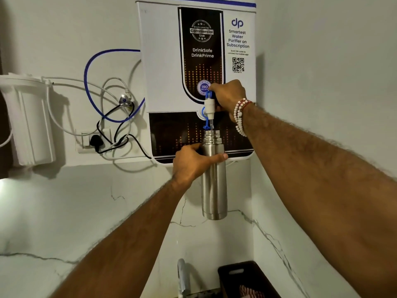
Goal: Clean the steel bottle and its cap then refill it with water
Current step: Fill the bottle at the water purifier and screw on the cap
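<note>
White walls veined like marble are meeting in a corner, and in front of them the steel bottle is hanging upright in mid-air, its open threaded mouth sitting just under the spout of the tap. The left hand is wrapping its fingers and thumb around the bottle's shoulder, clamped firmly on it and carrying all its weight. As I judge it, the risk is lying in that narrow mouth: if the bottle is drifting sideways the stream will be running down the outside, and as it is filling and growing heavier the smooth wall may be slipping in a wet grip. Nobody can see the level inside, so overflowing is likely if the lever is being held too long. The bottle is looking clean and brushed, tall and slim, with a seam ring near its base; no cap is showing anywhere. The right hand, a bead bracelet at its wrist, is curling around the tap's blue lever, and a thin clear stream seems to be falling. Behind, the wall-mounted purifier is filling the far wall, with blue tubing, a plugged socket and a white filter housing to the left. Near the bottom edge a sink faucet and a dark container are showing.
</note>
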